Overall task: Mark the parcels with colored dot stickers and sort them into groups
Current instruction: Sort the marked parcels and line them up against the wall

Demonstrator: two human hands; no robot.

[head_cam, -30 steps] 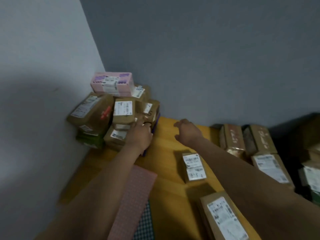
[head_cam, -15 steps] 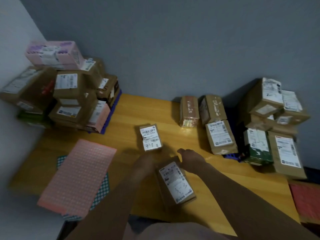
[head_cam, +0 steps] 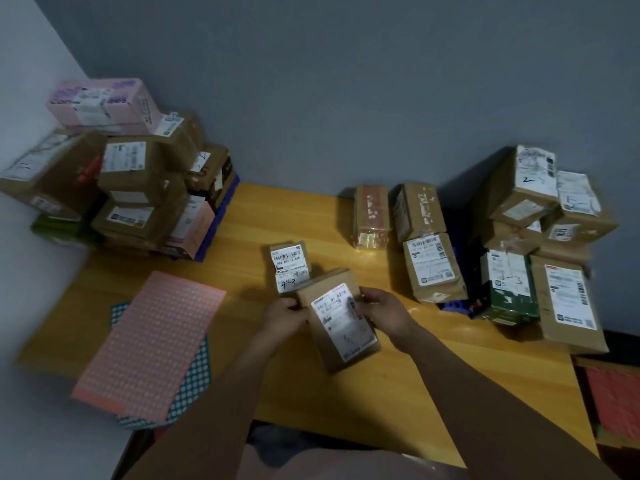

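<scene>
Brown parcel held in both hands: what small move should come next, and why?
Probably let the left hand release the parcel and reach to the pink sticker sheet for a dot. The right hand can hold it alone; its label faces up with no coloured dot visible, and the sheet lies on the table's left side.

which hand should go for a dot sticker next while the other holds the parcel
Left, likely: the pink sticker sheet lies to the left, nearer the left hand, while the right hand grips the parcel at its right edge.
</scene>
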